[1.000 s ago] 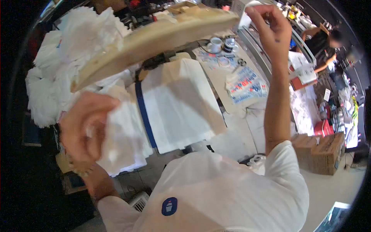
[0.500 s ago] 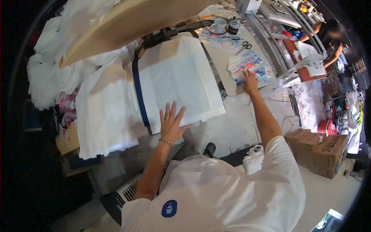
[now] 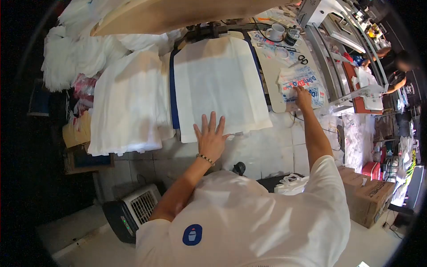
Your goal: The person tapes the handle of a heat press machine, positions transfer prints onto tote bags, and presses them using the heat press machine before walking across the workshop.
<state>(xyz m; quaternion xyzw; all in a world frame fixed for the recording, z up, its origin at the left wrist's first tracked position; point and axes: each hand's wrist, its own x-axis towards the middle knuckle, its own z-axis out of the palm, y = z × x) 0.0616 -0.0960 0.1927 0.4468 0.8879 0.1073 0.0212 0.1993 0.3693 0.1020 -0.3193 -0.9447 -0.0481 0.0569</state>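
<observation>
My left hand (image 3: 211, 138) lies open with fingers spread on the near edge of a flat white fabric bag (image 3: 218, 80). That bag is spread over a dark blue-edged platen (image 3: 174, 89). To the right, my right hand (image 3: 304, 99) has its fingers curled at the lower left of a small pile of printed sheets (image 3: 307, 79) with blue and red lettering, and seems to pinch one. The sheets rest on a beige board (image 3: 272, 75). Black-handled scissors (image 3: 302, 60) lie just beyond the pile.
A tall stack of white bags (image 3: 129, 102) stands left of the platen. A curved tan panel (image 3: 178, 18) hangs over the far side. A mug (image 3: 275, 32) sits at the board's far end. Cardboard boxes (image 3: 367, 196) and a heater-like appliance (image 3: 133, 213) are on the floor. Another person (image 3: 396, 66) is at far right.
The view has shifted, so the bags and board appear farther right and slightly higher. My left hand remains spread at the bag's near edge; my right fingers are more curled at the printed sheets.
</observation>
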